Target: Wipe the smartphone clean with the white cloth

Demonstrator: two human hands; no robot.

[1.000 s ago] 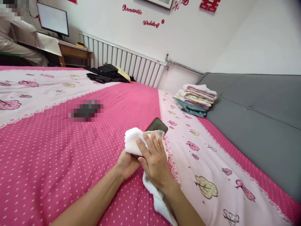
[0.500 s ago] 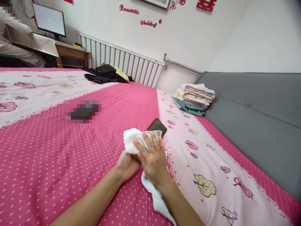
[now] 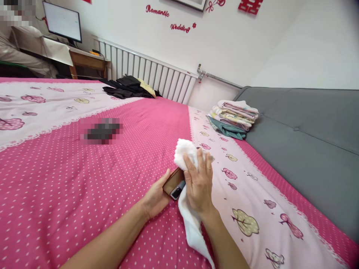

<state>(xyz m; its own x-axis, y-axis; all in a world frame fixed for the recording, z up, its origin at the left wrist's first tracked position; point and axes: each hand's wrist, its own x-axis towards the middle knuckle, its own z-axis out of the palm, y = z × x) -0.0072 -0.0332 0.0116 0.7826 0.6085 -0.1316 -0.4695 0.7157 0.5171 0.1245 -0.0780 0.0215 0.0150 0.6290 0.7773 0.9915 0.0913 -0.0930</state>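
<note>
Both hands are busy over the pink bed (image 3: pixel 84 186): left hand (image 3: pixel 155 198) grips a phone (image 3: pixel 174 184) from underneath (camera end facing back), right hand (image 3: pixel 199 183) presses a white towel (image 3: pixel 185 151) flat onto its far end. Towel's tail hangs by the right wrist. Folded laundry stack (image 3: pixel 234 117) sits well beyond the hands.

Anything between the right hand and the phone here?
Yes: the white cloth. The right hand presses it onto the phone, so fabric separates palm and phone. The left hand grips the phone's near end directly, nothing between.
</note>
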